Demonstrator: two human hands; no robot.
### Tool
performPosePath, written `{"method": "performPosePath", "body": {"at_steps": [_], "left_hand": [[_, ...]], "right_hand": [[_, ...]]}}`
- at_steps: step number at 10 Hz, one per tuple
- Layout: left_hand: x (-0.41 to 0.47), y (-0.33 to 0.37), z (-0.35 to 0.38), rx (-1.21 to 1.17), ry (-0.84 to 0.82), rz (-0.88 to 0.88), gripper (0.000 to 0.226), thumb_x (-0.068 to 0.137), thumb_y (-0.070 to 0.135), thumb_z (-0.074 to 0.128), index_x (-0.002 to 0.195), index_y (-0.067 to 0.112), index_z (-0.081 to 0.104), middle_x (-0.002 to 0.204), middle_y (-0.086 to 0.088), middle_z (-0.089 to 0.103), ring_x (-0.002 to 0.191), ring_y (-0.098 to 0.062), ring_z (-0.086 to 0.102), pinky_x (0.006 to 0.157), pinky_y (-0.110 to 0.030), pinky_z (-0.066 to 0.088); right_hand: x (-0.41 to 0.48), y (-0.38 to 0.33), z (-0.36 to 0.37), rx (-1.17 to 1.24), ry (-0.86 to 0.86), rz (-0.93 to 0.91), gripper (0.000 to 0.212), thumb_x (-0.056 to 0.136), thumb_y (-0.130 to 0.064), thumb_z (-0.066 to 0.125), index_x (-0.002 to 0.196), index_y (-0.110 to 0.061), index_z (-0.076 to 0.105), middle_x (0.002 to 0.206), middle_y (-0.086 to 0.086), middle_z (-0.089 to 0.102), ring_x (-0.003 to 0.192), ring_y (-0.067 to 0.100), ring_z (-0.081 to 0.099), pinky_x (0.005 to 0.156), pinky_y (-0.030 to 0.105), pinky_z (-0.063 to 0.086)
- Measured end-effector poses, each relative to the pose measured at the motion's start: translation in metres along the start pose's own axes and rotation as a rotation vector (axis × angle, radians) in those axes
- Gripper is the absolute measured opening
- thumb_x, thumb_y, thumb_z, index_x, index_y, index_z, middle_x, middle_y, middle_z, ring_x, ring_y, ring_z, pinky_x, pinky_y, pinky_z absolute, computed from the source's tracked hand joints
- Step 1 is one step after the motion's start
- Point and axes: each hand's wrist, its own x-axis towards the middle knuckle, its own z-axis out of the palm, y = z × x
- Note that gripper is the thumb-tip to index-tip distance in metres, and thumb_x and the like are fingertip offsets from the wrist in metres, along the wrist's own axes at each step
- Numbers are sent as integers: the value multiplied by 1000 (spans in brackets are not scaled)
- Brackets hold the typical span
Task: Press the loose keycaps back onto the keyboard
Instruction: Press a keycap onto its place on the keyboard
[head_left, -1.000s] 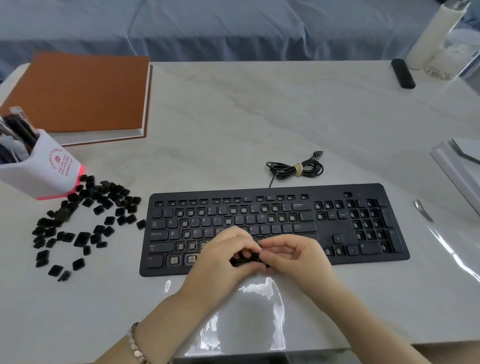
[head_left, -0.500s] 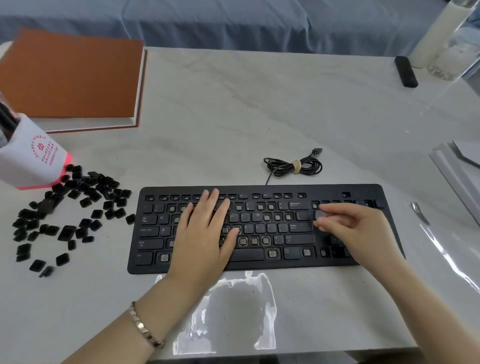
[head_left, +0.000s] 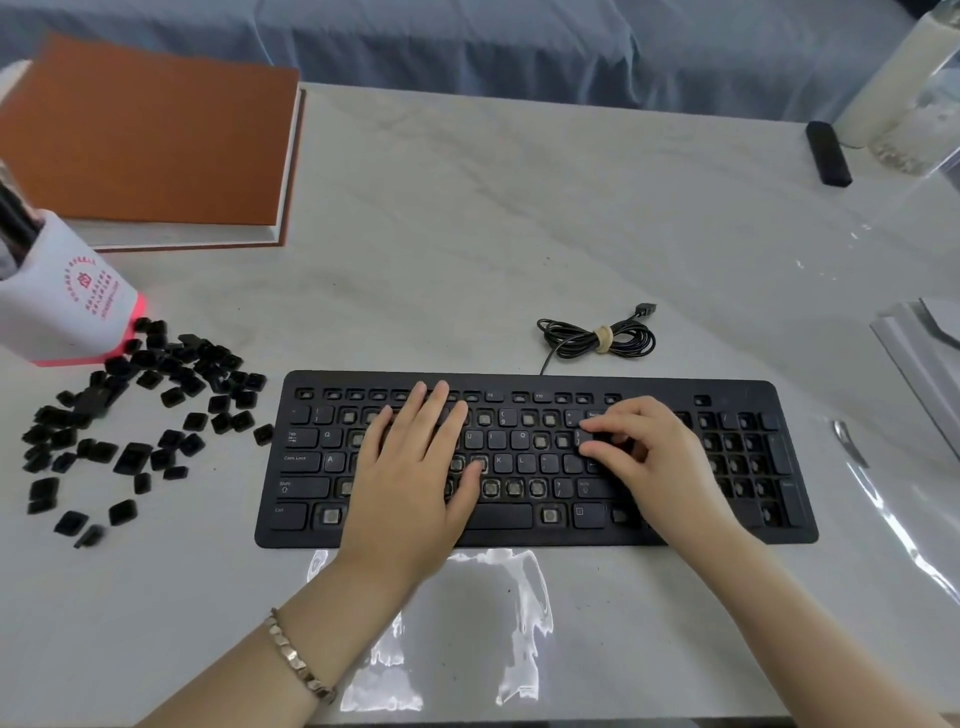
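White pen holder, red print illegible, stands left of the keyboard. Loose keycaps, black plastic, lie scattered just left of it. Legends Tab, Caps Lock, Q, A read. Left hand lies flat on the keys. Right hand is apart from it, fingers curled near Backspace; grip indeterminate. Coiled cable lies behind.

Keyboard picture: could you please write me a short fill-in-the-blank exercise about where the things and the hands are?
1. The loose keycaps lie on the table to the ___ of the keyboard.
2. The left hand lies flat on the keyboard; the right hand has ___ fingers.
3. The bracelet is on the ___ wrist.
Missing words: left; curled; left.
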Motion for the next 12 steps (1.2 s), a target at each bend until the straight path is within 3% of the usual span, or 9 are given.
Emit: {"method": "performPosePath", "body": {"at_steps": [2, 6, 12], "left_hand": [[0, -1, 1, 8, 21, 6, 50, 89, 36, 41, 128, 8, 57, 140, -10, 50, 134, -24, 38, 109, -43, 24], [0, -1, 2, 6, 23, 10, 50, 90, 36, 42, 128, 8, 57, 139, -11, 50, 133, -25, 40, 109, -43, 25], [1, -1, 3, -2, 19, 3, 50, 90, 36, 41, 128, 8, 57, 140, -11, 50, 134, -25, 39, 110, -42, 23]], "right_hand": [[2, 1, 9, -21, -14, 10, 14, 79, -18, 71, 91, -23, 72, 88, -19, 52, 89, 0, 50, 76, 0, 30], [-1, 7, 2, -40, 18, -32, 13, 80, -11, 70, 91, -16, 72, 90, -17, 52, 83, -14, 47, 73, -2, 31], [-3, 9, 0, -29, 53, -50, 19, 77, -9, 72, 95, -17, 74, 86, -14, 53, 83, -11, 48, 76, 1, 34]]}}
